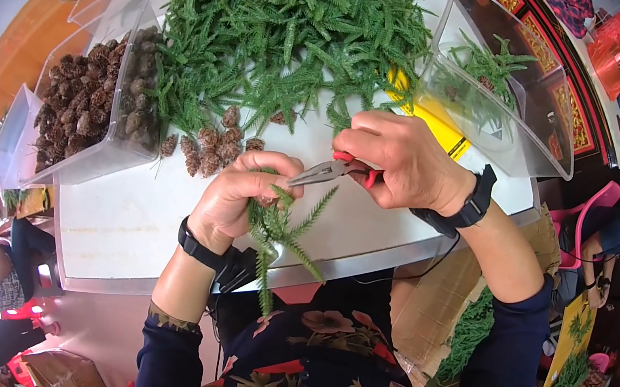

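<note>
We see the left hand [228, 192] pinched closed on a green sprig [275, 230], which hangs from the fingers toward the table's near edge. The right hand [398, 155] is wrapped round red-handled pliers [322, 172]; their tips meet the left fingertips. What they bite, we cannot tell. Just beyond the left hand: loose pine cones [211, 148] on the white table [122, 236]. Farther to its left, a clear bin [108, 147] of more cones. Beyond both hands, a large heap of greenery [289, 26]. Beyond the right hand, a yellow strip [440, 129]; to its right, a clear tub [533, 161] holding some sprigs.
</note>
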The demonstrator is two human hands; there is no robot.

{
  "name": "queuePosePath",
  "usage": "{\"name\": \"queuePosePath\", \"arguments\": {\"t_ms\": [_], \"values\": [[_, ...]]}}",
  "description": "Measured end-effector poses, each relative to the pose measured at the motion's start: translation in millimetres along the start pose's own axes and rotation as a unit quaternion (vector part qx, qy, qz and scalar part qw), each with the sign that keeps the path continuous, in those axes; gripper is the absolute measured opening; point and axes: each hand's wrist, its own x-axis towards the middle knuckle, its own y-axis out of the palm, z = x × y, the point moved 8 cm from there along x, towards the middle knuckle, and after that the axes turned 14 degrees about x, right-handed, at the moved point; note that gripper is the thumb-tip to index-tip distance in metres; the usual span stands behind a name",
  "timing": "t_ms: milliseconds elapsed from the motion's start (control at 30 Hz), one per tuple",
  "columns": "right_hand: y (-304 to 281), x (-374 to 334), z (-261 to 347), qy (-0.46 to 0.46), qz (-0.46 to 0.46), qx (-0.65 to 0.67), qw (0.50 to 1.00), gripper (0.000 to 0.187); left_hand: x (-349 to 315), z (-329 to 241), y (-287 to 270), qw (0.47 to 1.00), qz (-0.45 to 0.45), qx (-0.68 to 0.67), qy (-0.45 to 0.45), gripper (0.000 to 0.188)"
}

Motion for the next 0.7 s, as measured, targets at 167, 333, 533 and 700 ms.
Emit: {"name": "queuePosePath", "arguments": {"t_ms": [167, 333, 533, 700], "values": [[2, -9, -11, 0.146, 0.025, 0.031, 0.988, 0.019, -1, -27, 0, 0.967, -0.161, 0.178, 0.080, 0.010], [3, -16, -10, 0.269, 0.049, 0.012, 0.962, 0.023, -9, -36, 2, 0.904, -0.255, 0.336, 0.064, 0.011], [0, -21, -16, 0.267, 0.003, 0.034, 0.963, 0.026, -10, -33, -5, 0.888, -0.286, 0.350, 0.085, 0.011], [9, -26, -15, 0.250, -0.015, -0.003, 0.968, 0.023, -11, -35, -7, 0.897, -0.303, 0.306, 0.099, 0.010]]}}
